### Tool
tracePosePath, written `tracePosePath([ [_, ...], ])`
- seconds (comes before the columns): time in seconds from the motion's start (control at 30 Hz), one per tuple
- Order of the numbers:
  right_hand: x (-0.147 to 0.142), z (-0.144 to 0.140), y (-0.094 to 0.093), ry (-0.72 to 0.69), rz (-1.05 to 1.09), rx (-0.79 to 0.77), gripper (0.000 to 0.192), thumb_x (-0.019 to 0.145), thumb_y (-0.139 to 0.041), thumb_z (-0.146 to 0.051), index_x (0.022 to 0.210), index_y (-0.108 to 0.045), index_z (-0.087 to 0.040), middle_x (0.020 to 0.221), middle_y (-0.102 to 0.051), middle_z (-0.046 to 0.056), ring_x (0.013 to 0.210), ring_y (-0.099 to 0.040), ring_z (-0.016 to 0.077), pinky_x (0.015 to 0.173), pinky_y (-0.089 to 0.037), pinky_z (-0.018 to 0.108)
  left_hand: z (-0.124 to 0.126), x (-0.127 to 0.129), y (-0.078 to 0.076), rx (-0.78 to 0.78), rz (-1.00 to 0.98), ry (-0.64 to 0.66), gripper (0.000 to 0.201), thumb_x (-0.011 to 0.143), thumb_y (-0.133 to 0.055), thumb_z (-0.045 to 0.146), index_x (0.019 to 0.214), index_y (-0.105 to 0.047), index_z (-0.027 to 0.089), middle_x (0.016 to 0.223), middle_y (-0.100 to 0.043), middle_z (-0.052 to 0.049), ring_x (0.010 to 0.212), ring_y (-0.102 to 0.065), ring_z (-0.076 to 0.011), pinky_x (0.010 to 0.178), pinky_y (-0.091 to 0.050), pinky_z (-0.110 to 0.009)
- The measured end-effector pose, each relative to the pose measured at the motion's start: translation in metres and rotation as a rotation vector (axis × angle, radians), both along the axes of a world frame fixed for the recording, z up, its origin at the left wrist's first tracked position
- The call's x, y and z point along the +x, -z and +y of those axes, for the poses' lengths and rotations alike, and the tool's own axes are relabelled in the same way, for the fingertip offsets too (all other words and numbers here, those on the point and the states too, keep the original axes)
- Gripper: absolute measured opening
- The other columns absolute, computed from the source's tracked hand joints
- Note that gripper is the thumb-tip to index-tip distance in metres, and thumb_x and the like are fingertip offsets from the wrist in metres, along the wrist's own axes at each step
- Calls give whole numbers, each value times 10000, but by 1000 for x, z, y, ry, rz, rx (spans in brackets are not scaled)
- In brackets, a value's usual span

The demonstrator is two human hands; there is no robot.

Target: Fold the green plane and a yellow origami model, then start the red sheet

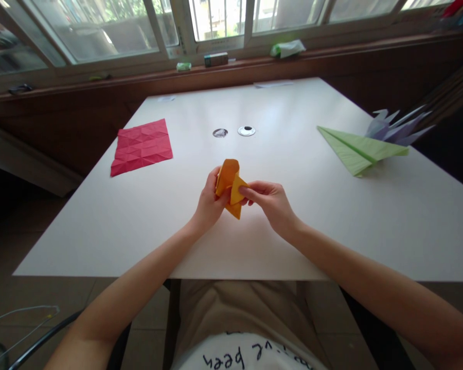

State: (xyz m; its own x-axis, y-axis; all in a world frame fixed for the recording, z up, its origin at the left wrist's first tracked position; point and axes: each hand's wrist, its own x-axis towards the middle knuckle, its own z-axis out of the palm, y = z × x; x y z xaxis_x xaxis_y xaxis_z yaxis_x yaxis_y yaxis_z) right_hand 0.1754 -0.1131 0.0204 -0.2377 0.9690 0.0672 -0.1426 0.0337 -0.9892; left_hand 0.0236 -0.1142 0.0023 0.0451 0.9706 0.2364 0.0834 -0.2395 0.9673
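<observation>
At a white table (146,226), our left hand (209,201) and right hand (269,201) pinch a half-folded orange paper (230,182); creases made, shape unfinished, finished models beside.

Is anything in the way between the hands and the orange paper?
No. The left hand and right hand both already pinch the folded orange paper, held just above the white table; nothing lies between them.

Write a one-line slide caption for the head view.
Both hands, left and right, pinch a folded orange paper above a white table; creased red sheet lies left, green paper plane right.
</observation>
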Motion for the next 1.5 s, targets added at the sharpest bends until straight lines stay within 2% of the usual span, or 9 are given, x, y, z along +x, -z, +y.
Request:
tracePosePath([
  [0.3, 5, 6, -1, 52, 155, -71, 183, 699, -702, -312, 624, -608, -173, 539, -558, -44, 483, -495, 52, 506, -399, 195, 6, -5, 4, 116, 105, -131, 404, 832, -540, 311, 1205, -395, 258, 1016, -567, -41, 833, -571, -149, 673, -478, -246],
  [0.57, 4, 2, -3, 287, -286, 157, 111, 709, -607, -244, 697, -513, -187, 593, -554, -36, 525, -507, 99, 478, -382, 227, 10, -7, 4, 46, 39, -204, 375, 806, -579, 326, 1146, -454, 231, 895, -544, -21, 770, -582, -134, 645, -484, -225],
  [0.7, 4, 3, -4, 244, -522, 250, 84, 702, -595, -248, 710, -560, -172, 657, -584, -15, 610, -526, 119, 538, -386, 242, 7, -5, 5, 156, 169, -209, 284, 824, -548, 274, 1098, -499, 222, 964, -581, -34, 823, -580, -135, 654, -472, -209],
  [0.83, 5, 4, -3, 175, -560, 228, 100, 701, -606, -249, 662, -594, -158, 611, -569, -18, 583, -506, 111, 515, -375, 230, 4, -4, 4, 190, 249, -192, 259, 818, -544, 237, 1075, -523, 217, 948, -601, -32, 764, -577, -120, 610, -457, -196],
  [0.93, 6, 5, -2, 148, -491, 162, 125, 709, -602, -242, 627, -603, -148, 535, -545, -21, 502, -489, 102, 464, -371, 226, 5, -4, 2, 124, 148, -142, 284, 804, -579, 285, 1073, -523, 215, 955, -602, -37, 806, -595, -132, 650, -473, -208],
  [1.1, 8, 9, -2, 181, -235, 74, 162, 687, -649, -293, 729, -643, -136, 601, -594, 5, 516, -536, 118, 471, -432, 237, 5, -4, -4, -175, -105, 65, 566, 699, -693, 404, 1169, -443, 214, 1070, -602, -80, 863, -640, -185, 656, -502, -243],
  [1.2, 9, 11, -1, 220, -148, 24, 210, 661, -682, -325, 750, -645, -139, 675, -606, 15, 596, -557, 134, 523, -454, 249, 5, -5, -7, -313, -110, 156, 488, 695, -689, 427, 1073, -512, 173, 996, -647, -83, 750, -667, -171, 605, -483, -227],
  [1.33, 10, 13, 4, 163, -202, 17, 193, 686, -657, -334, 747, -638, -152, 728, -620, 16, 690, -578, 161, 607, -460, 277, 7, -8, -6, -353, -129, 150, 362, 715, -676, 399, 962, -577, 153, 907, -669, -62, 675, -661, -134, 593, -471, -212],
  [1.5, 13, 16, 4, 267, -323, 193, 282, 691, -642, -281, 956, -608, -189, 919, -661, 38, 857, -615, 208, 732, -491, 336, 8, -9, -5, -341, -44, 142, 281, 703, -691, 344, 871, -585, 145, 724, -638, -10, 543, -598, -88, 506, -423, -189],
])
